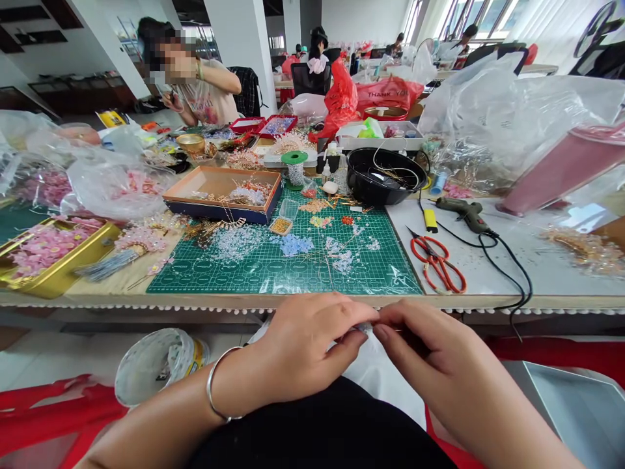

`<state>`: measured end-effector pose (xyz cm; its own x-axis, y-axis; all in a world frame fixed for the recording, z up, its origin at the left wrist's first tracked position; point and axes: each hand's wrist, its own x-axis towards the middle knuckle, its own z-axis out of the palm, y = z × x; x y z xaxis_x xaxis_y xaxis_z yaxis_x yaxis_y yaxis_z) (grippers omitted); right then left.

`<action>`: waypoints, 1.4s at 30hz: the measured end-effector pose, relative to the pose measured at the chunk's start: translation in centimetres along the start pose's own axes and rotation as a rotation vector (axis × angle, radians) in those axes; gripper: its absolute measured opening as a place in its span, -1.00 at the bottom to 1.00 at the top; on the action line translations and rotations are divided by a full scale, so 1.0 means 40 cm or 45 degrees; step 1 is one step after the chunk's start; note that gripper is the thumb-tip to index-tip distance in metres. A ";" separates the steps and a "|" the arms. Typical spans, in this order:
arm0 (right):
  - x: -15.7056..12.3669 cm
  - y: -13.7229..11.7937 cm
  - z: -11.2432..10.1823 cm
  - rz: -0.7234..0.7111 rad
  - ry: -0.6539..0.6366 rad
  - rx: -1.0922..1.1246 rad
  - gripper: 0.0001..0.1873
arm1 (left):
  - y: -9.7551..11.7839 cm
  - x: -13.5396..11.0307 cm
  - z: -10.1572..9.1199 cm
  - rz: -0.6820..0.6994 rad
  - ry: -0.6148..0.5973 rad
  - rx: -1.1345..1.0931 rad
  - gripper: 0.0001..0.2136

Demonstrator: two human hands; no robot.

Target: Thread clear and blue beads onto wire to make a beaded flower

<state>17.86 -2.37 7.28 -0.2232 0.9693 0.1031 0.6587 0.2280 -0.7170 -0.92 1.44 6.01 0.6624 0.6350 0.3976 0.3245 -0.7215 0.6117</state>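
Close in front of my lap, my left hand (312,342) and my right hand (430,352) meet at their fingertips. Both are closed in a pinch, thumb against forefinger. A small pale, clear-looking piece (365,327) shows between the left fingers; its kind is too hidden to name. What the right fingertips pinch, if anything, cannot be made out. Just beyond the hands lies a green cutting mat (234,279). On it are blue flower pieces (295,245), clear beads (237,242), beaded sprigs (339,254) and a small box of gold beads (281,226).
Orange-handled scissors (439,264) and a glue gun (463,213) with a trailing cord lie right of the mat. A black bowl (383,176) and a shallow box (222,195) stand behind. Pink flowers fill a gold tin (105,236) at left. A co-worker (209,91) sits across.
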 end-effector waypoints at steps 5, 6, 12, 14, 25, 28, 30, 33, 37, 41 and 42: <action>-0.012 0.019 0.012 -0.007 -0.117 -0.012 -0.79 | 0.001 -0.001 -0.001 -0.038 -0.137 0.006 -0.74; -0.015 0.023 0.016 -0.022 -0.088 0.013 -0.78 | 0.000 -0.002 0.001 -0.031 -0.098 -0.013 -0.73; -0.033 0.043 0.034 -0.062 0.231 0.107 -0.83 | -0.019 -0.006 0.015 -0.439 0.482 -0.501 -0.59; -0.038 0.050 0.038 -0.101 0.330 0.112 -0.84 | -0.026 -0.002 0.018 -0.687 0.447 -0.902 -0.56; -0.058 0.060 0.044 -0.246 0.442 0.106 -0.89 | -0.004 0.016 0.028 -0.862 -0.052 -1.342 -0.90; -0.061 0.058 0.041 -0.275 0.435 0.074 -0.88 | 0.001 0.017 0.027 -0.883 -0.039 -1.251 -0.91; -0.063 0.055 0.042 -0.289 0.432 0.057 -0.87 | 0.002 0.016 0.031 -0.915 -0.002 -1.287 -0.90; -0.062 0.051 0.052 -0.263 0.420 0.081 -0.85 | 0.003 0.015 0.044 -0.922 0.104 -1.469 -0.90; -0.055 0.047 0.077 -0.177 0.390 0.209 -0.86 | 0.003 0.016 0.060 -0.875 0.242 -1.614 -0.91; -0.051 0.046 0.103 -0.053 0.419 0.400 -0.95 | 0.002 0.020 0.066 -0.941 0.292 -1.702 -0.92; -0.051 0.047 0.108 -0.027 0.437 0.449 -0.98 | 0.003 0.021 0.066 -0.949 0.297 -1.723 -0.93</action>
<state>16.45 -4.34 2.76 0.0549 0.9528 0.2986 0.3597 0.2601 -0.8961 1.45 1.15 4.60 0.4778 0.8423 -0.2493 -0.3914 0.4582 0.7981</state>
